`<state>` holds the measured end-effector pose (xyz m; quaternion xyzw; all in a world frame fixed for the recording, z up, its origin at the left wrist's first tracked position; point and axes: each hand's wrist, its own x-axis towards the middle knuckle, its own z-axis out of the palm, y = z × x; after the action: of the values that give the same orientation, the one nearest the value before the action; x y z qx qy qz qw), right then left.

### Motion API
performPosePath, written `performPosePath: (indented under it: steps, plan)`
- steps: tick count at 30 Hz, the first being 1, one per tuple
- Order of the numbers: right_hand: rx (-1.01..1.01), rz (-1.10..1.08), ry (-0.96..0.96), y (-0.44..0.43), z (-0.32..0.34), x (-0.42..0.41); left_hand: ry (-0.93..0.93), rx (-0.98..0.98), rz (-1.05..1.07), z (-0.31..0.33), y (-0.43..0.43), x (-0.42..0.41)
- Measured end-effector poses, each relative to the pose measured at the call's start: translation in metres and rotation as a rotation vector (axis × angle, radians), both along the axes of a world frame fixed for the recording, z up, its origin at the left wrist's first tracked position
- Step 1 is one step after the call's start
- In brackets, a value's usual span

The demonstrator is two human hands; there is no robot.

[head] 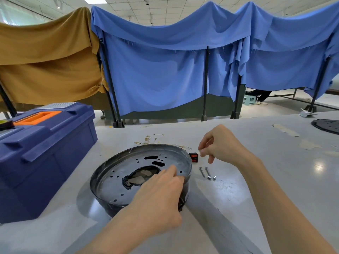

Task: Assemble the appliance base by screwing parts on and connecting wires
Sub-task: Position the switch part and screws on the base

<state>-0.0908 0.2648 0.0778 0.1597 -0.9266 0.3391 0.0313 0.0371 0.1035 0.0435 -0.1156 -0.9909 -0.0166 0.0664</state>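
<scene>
1. Presses left hand point(159, 197) flat, fingers straight, on round metal base point(117, 173), mid table point(256, 180).
2. Pinches tiny part point(200, 150), too small to name, in right hand point(222, 145) just right of base.
3. Shows two bolts point(205, 172), red switch point(193, 157) beside base; blue toolbox point(45, 153) left.
</scene>
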Motion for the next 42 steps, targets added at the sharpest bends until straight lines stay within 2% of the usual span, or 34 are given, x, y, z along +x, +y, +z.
performPosePath:
  steps: [7, 15, 30, 36, 42]
  plan:
    - [-0.031, -0.003, 0.005, 0.004, 0.003, 0.002, -0.150, 0.158, 0.016, 0.034, -0.011, -0.010]
    - [-0.047, -0.001, -0.009, 0.004, 0.003, 0.000, -0.109, 0.309, -0.008, 0.051, -0.021, -0.017]
    - [-0.078, 0.016, -0.002, 0.004, 0.002, -0.002, -0.024, 0.423, -0.037, 0.058, -0.021, -0.022]
    - [-0.171, 0.071, -0.016, 0.001, 0.009, 0.003, -0.010, 0.543, -0.028, 0.093, -0.028, -0.035]
    - [-0.380, 0.119, 0.027, 0.001, 0.017, 0.013, -0.092, 0.841, 0.023, 0.125, -0.054, -0.040]
